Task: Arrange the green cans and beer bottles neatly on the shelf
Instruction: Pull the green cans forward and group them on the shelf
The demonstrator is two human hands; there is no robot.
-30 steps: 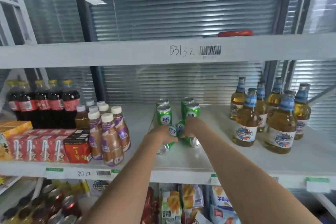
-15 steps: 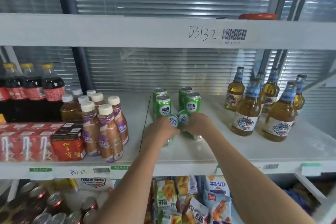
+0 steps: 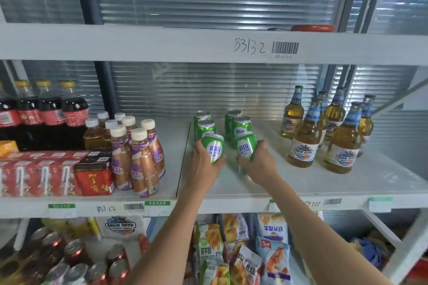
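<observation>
Between two upright rows beyond the fingers [image 3: 220,159]: left hand [image 3: 205,166] clasping tilted green aluminium can [image 3: 213,148], right hand [image 3: 259,164] clasping second green can [image 3: 246,147], both raised off white shelf [image 3: 301,180] for upright seating. Amber glass beer bottles [image 3: 324,132] grouped well right.

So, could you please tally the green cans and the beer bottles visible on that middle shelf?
Green cans standing on the shelf: 4
Green cans held, one in the left hand and one in the right hand: 2
Beer bottles: 6 visible
Total: 12
</observation>
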